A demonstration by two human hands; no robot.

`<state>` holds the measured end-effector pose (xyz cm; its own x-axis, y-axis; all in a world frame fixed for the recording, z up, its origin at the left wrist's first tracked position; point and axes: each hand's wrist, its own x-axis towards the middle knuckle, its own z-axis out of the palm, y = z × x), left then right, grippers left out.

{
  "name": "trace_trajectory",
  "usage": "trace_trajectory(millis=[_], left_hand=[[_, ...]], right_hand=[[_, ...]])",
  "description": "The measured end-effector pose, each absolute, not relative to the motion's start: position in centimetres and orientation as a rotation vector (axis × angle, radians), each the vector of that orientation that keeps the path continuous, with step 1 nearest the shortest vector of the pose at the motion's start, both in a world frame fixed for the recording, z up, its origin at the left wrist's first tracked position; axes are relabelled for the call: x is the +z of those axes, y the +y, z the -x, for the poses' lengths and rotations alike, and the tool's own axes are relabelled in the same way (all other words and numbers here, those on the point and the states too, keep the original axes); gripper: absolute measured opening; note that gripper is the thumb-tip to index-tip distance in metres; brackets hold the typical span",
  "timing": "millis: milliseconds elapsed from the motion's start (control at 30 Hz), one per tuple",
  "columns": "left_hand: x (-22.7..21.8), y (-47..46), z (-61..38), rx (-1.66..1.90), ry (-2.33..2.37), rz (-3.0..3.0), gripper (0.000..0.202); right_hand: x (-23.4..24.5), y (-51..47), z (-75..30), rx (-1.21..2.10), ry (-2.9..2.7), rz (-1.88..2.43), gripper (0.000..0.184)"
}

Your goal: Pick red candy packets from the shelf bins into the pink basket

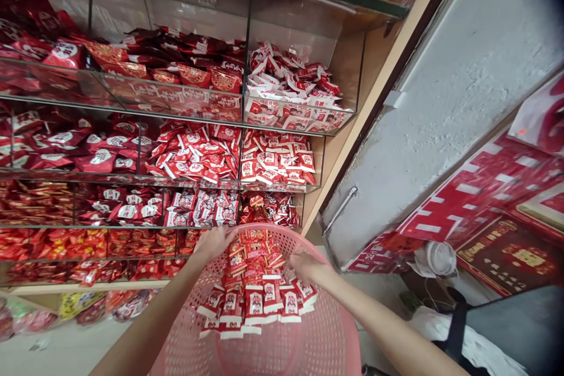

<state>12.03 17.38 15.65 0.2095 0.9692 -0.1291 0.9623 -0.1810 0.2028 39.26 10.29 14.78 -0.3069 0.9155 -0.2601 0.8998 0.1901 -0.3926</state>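
A pink plastic basket point(326, 317) with perforated walls is right in front of me, tilted so that I look into it. Inside lies a pile of small red candy packets point(255, 299); those nearer me have white ends, while those further in are red and gold. My left hand point(215, 243) is closed on the basket's far left rim. Over the right part of the basket, my right hand point(305, 265) has its fingers curled beside the packets. Its fingertips are blurred, and whatever they hold is hidden.
Beyond the basket, tiered clear shelf bins point(282, 158) hold many wrapped candies. A grey wall point(445, 94) slants along the right. Red boxes point(511, 252), a white coiled item point(436, 257) and a dark grey object point(524, 329) stand at right. Bagged goods point(79, 305) lie under the shelves.
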Motion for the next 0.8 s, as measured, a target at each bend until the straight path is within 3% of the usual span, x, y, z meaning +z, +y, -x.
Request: trace_trajectory(millis=[100, 267, 433, 633, 800], left_hand=[[15.7, 17.3, -12.0, 0.050, 1.832, -2.227, 0.065], [15.8, 17.2, -12.0, 0.076, 1.825, -2.218, 0.064], [15.6, 17.2, -11.9, 0.103, 1.810, -2.228, 0.062], [15.9, 17.1, -11.9, 0.102, 1.827, -2.218, 0.063], [15.8, 17.2, -11.9, 0.106, 1.816, -2.230, 0.062]], right_hand=[[18.8, 10.7, -38.7, 0.525, -2.558, 1.780, 0.014], [27.1, 12.2, -37.0, 0.185, -2.382, 1.536, 0.009], [30.6, 14.3, -34.8, -0.139, -2.116, 1.468, 0.025], [30.5, 16.6, -34.9, -0.056, -2.055, 1.347, 0.021], [30.4, 18.1, -36.3, 0.223, -1.707, 1.162, 0.024]])
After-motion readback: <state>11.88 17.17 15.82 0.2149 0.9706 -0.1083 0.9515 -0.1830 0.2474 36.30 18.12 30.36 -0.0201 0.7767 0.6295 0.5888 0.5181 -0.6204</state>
